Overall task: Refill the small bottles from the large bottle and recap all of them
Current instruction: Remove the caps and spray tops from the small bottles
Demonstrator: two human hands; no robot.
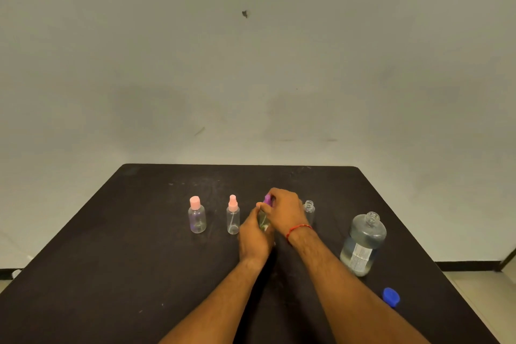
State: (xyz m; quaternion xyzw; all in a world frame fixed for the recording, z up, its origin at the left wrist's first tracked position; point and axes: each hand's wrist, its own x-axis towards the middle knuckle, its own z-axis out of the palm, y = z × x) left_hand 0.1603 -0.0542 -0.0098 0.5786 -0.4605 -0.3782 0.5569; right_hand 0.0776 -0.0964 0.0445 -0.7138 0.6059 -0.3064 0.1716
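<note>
Several small clear bottles stand in a row on the black table (139, 260). The leftmost bottle (197, 218) has a pink flip cap, and the second bottle (233, 218) has a pink spray top. My left hand (255, 237) grips the body of the third small bottle (263, 221). My right hand (284, 211) grips that bottle's purple cap (267, 199) from above. Just right of my right hand, the fourth small bottle (309, 211) stands uncapped. The large clear bottle (363, 244) stands open at the right, with its blue cap (391, 296) lying nearer the front.
A plain wall rises behind the table's far edge. The table's right edge runs close past the blue cap, with tiled floor beyond it. A red thread circles my right wrist.
</note>
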